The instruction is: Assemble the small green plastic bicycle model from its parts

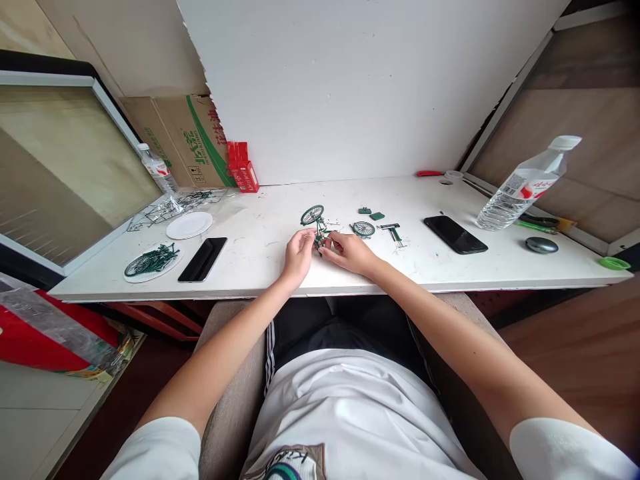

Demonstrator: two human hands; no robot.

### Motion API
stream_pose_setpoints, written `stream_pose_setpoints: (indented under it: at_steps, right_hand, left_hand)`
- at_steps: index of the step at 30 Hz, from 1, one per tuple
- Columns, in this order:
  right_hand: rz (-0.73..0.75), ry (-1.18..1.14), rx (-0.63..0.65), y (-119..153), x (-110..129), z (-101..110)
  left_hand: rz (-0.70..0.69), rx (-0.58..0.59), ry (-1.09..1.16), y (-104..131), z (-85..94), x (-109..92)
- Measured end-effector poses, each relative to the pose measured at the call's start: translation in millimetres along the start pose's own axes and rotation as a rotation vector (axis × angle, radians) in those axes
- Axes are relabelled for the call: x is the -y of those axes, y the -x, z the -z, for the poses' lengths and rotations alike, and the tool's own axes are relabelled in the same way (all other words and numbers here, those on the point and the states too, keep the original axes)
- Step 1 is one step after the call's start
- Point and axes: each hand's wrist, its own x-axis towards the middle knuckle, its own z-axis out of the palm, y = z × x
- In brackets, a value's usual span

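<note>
Near the front of the white table, a small green model bicycle (pixel 320 230) is held between my two hands. One spoked wheel on it points up and away from me. My left hand (pixel 299 257) is closed on its left side, and the fingers of my right hand (pixel 350 252) pinch it from the right. The fingertips partly cover the lower frame. Just beyond my right hand lie a loose green wheel (pixel 363 229), two small green pieces (pixel 377 216) and a T-shaped green part (pixel 395 233).
At left, a white plate (pixel 177 265) carries a heap of green parts, beside a second white plate (pixel 189 225) and a phone (pixel 203 259). Another phone (pixel 455 234), a water bottle (pixel 525 183) and a dark oval object (pixel 541 245) stand at right. A cardboard box (pixel 180 140) is behind.
</note>
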Motion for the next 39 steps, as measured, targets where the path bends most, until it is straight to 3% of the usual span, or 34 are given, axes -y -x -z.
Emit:
stream_pose_setpoints:
  at_steps: [9,14,21,39]
  right_hand:
    - [-0.004,0.030,0.005,1,-2,-2]
    - [-0.020,0.060,0.016,1,0,-2]
    - [-0.025,0.054,0.031,1,1,0]
    - [-0.046,0.035,0.042,1,-5,-2]
  left_hand:
    - [-0.067,0.085,0.006,2,1.2,-1]
    - [-0.089,0.070,0.006,1,1.7,3]
    - [-0.005,0.021,0.066,0,0.1,5]
    - [0.011,0.097,0.071,5,0.2,-5]
